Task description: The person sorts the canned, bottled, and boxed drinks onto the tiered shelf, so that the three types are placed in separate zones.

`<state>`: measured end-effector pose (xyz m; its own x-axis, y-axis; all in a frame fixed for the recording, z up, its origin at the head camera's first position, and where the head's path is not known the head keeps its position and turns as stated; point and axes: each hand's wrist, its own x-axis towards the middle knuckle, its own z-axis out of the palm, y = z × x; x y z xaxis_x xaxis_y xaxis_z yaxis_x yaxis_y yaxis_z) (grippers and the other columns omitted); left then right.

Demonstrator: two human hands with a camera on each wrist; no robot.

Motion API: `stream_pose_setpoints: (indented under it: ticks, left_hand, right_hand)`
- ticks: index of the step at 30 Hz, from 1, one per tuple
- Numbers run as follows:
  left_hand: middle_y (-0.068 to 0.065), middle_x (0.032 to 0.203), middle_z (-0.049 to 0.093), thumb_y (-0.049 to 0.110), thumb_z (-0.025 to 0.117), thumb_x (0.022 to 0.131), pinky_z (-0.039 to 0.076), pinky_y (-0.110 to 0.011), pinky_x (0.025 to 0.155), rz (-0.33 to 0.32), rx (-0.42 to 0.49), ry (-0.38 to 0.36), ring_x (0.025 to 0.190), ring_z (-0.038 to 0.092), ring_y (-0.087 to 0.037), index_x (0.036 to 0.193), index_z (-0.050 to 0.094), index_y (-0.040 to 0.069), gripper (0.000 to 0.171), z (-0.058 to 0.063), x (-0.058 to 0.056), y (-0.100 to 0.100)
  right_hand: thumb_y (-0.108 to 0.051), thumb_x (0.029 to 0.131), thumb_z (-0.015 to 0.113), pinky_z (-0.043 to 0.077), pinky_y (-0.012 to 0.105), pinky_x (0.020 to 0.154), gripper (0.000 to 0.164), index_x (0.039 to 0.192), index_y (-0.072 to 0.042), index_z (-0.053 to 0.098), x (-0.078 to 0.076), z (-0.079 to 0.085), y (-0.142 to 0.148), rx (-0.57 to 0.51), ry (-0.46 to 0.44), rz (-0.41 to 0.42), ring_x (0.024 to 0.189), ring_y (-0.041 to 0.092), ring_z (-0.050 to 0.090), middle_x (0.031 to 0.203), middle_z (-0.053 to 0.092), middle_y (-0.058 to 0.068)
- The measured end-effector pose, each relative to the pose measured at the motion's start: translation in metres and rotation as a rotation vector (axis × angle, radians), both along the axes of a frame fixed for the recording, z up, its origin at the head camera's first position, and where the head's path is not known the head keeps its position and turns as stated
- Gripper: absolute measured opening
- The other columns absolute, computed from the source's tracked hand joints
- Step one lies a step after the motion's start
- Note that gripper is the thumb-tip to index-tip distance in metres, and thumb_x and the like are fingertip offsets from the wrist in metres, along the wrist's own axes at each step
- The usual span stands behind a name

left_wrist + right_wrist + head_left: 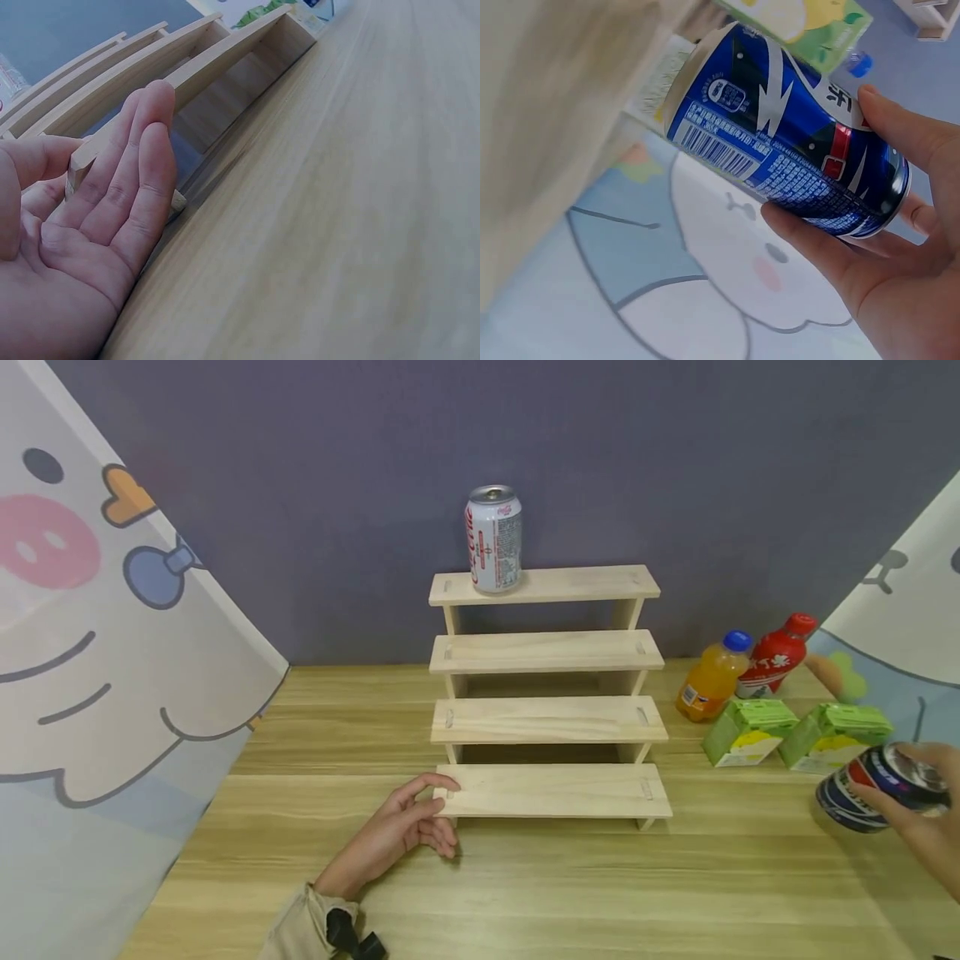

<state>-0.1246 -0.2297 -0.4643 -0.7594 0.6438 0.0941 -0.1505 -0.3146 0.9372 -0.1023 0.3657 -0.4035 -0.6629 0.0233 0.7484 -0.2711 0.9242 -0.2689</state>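
Note:
A four-tier wooden step shelf (pixel 551 721) stands mid-table. At the left end of its lowest board (pixel 555 791), my left hand (pixel 397 827) pinches the edge between thumb and index finger; the other fingers lie along the board's front in the left wrist view. Over at the far right, my right hand (pixel 927 839) grips a dark blue drink can (pixel 870 789), fingers and thumb around its side. The right wrist view shows the can (pixel 787 142) tilted, with its barcode side visible. A white Coca-Cola can (pixel 495 547) stands upright on the top board, towards the left.
Right of the shelf stand an orange drink bottle (pixel 712 681) with a blue cap and a red bottle (pixel 776 658). Two green juice cartons (pixel 750 732) sit in front of them, close to the blue can. Cartoon-printed curtains (pixel 90 677) hang at both sides.

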Motion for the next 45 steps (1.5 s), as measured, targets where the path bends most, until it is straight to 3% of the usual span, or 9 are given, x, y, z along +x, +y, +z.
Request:
stream_pose_setpoints:
  ticks: [2, 5, 13, 17, 24, 27, 34, 40, 45]
  left_hand:
    - [-0.016, 0.091, 0.074, 0.006, 0.033, 0.109, 0.061, -0.036, 0.074, 0.001, 0.0, -0.003, 0.08, 0.074, -0.027, 0.141, 0.041, 0.002, 0.033, -0.001, -0.001, 0.0]
    - [-0.015, 0.091, 0.074, 0.006, 0.033, 0.109, 0.061, -0.035, 0.074, 0.003, -0.001, -0.001, 0.08, 0.074, -0.026, 0.141, 0.041, 0.002, 0.033, -0.001, -0.001, 0.001]
    - [-0.015, 0.092, 0.074, 0.01, 0.035, 0.109, 0.061, -0.036, 0.075, 0.008, -0.033, -0.02, 0.081, 0.073, -0.027, 0.141, 0.04, 0.002, 0.033, -0.002, 0.0, 0.0]
    - [-0.015, 0.092, 0.073, 0.011, 0.036, 0.109, 0.061, -0.036, 0.075, 0.014, -0.046, -0.026, 0.081, 0.073, -0.026, 0.141, 0.04, 0.002, 0.033, -0.001, 0.0, -0.001]
    - [-0.015, 0.093, 0.073, 0.01, 0.034, 0.11, 0.06, -0.037, 0.076, -0.004, -0.036, -0.014, 0.082, 0.073, -0.026, 0.142, 0.038, 0.001, 0.034, 0.0, -0.001, -0.001]
    - [-0.014, 0.094, 0.073, 0.01, 0.033, 0.11, 0.06, -0.037, 0.076, -0.008, -0.039, -0.015, 0.083, 0.073, -0.026, 0.143, 0.037, 0.001, 0.034, 0.0, -0.001, 0.0]
    - [-0.015, 0.093, 0.074, 0.008, 0.033, 0.109, 0.061, -0.036, 0.076, -0.006, -0.028, -0.008, 0.082, 0.073, -0.027, 0.143, 0.037, 0.001, 0.034, 0.001, 0.001, 0.0]
    - [-0.015, 0.093, 0.074, 0.005, 0.03, 0.109, 0.061, -0.036, 0.075, -0.009, -0.004, 0.006, 0.082, 0.074, -0.026, 0.143, 0.038, 0.001, 0.035, 0.001, 0.001, 0.0]
    - [-0.015, 0.093, 0.074, 0.006, 0.032, 0.109, 0.061, -0.036, 0.076, -0.008, -0.012, 0.007, 0.082, 0.073, -0.026, 0.143, 0.037, 0.001, 0.035, 0.002, 0.003, 0.0]
  right_hand:
    - [-0.089, 0.078, 0.035, 0.034, 0.035, 0.115, 0.114, 0.116, 0.017, 0.054, 0.0, 0.006, -0.004, 0.013, 0.013, 0.001, 0.085, 0.04, 0.048, 0.104, 0.054, 0.037]
    - [-0.09, 0.076, 0.037, 0.035, 0.063, 0.106, 0.115, 0.117, 0.016, 0.055, 0.0, 0.016, -0.009, 0.03, 0.021, 0.007, 0.089, 0.055, 0.048, 0.105, 0.055, 0.04]
    - [-0.09, 0.075, 0.04, 0.031, 0.054, 0.115, 0.115, 0.117, 0.015, 0.053, -0.003, 0.033, -0.018, 0.021, 0.045, 0.034, 0.103, 0.053, 0.051, 0.111, 0.056, 0.036]
    - [-0.089, 0.075, 0.044, 0.029, 0.05, 0.117, 0.112, 0.118, 0.014, 0.053, -0.005, 0.04, -0.019, -0.018, 0.064, 0.058, 0.122, 0.05, 0.05, 0.129, 0.06, 0.013]
    - [-0.093, 0.072, 0.04, 0.027, 0.057, 0.117, 0.116, 0.117, 0.013, 0.053, -0.007, 0.06, -0.029, 0.005, 0.044, 0.031, 0.123, 0.058, 0.044, 0.123, 0.053, 0.041]
    - [-0.092, 0.073, 0.038, 0.028, 0.055, 0.117, 0.116, 0.119, 0.013, 0.053, -0.008, 0.069, -0.033, 0.043, 0.037, 0.02, 0.122, 0.057, 0.046, 0.125, 0.054, 0.039]
    - [-0.075, 0.081, 0.051, 0.019, -0.002, 0.088, 0.101, 0.127, 0.015, 0.047, -0.014, 0.086, -0.048, -0.013, -0.047, 0.12, 0.105, 0.064, 0.05, 0.134, 0.05, 0.036]
    - [-0.038, 0.089, 0.075, 0.021, -0.002, 0.084, 0.073, 0.135, 0.011, 0.046, -0.023, 0.105, -0.058, 0.04, -0.081, 0.147, 0.094, 0.058, 0.056, 0.136, 0.052, 0.034]
    - [-0.051, 0.083, 0.077, 0.023, -0.002, 0.076, 0.084, 0.132, 0.011, 0.048, -0.031, 0.116, -0.064, 0.108, -0.08, 0.143, 0.087, 0.051, 0.059, 0.127, 0.057, 0.035]
